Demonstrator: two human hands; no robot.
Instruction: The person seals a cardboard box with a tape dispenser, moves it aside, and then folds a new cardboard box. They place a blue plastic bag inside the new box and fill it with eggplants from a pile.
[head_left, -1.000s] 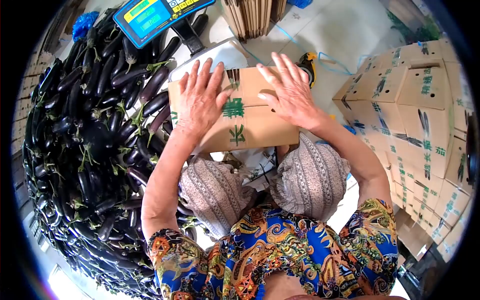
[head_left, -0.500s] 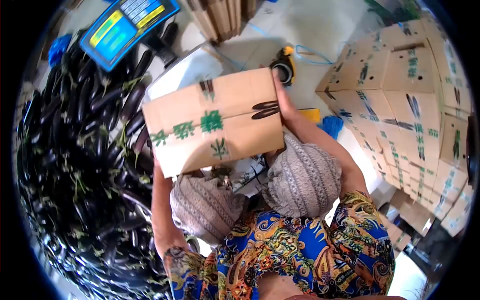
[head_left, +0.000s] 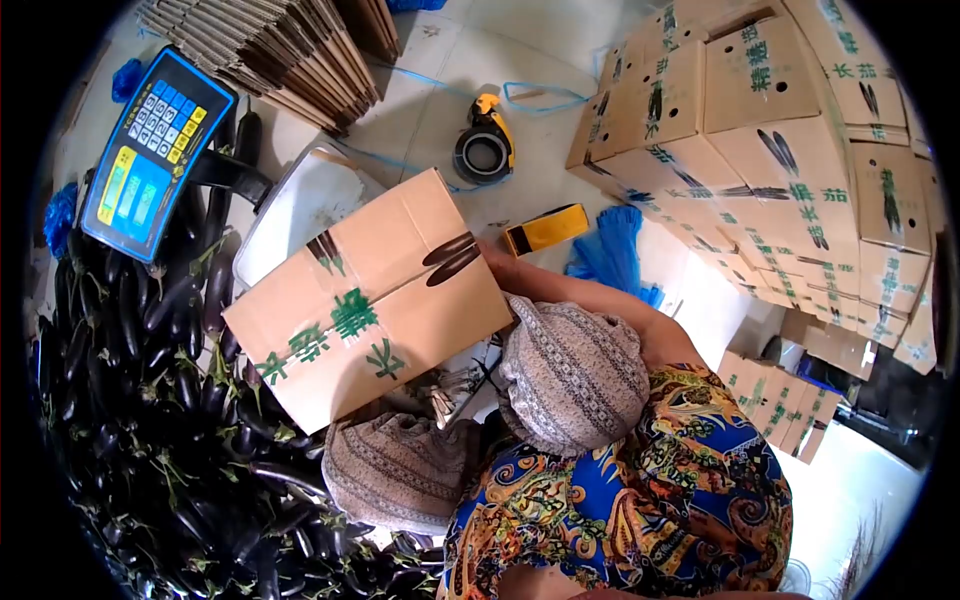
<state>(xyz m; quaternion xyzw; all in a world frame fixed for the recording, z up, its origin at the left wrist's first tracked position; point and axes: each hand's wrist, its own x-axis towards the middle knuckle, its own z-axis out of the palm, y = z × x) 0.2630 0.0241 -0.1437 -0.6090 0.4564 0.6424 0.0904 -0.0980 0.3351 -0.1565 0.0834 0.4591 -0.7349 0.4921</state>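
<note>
The person holds a closed cardboard box (head_left: 370, 300) in front of the body, above the knees, tilted so that its top faces the camera. The box has green printed characters and dark eggplant drawings on its flaps.

The right hand (head_left: 495, 262) is at the right edge of the box, near the eggplant drawing. Only a small part of it shows beside the box, so it seems to press or grip this side, but I cannot tell how far the fingers are open. The right forearm runs from there back to the patterned blue sleeve. The left hand is hidden behind the box, and its state cannot be seen.

To the left of the box lies a large pile of dark purple eggplants (head_left: 150, 400) with green stems. Just behind the box is the white platform of a weighing scale (head_left: 300, 205), and its blue display panel (head_left: 155, 150) stands over the eggplants. Flat folded cartons (head_left: 270, 50) lean in a row at the top. On the pale floor (head_left: 620, 520) behind the box are a tape dispenser (head_left: 487, 150), a yellow tool (head_left: 545, 228) and blue strings (head_left: 610, 250). On the right, filled boxes (head_left: 780, 150) of the same print are stacked.
</note>
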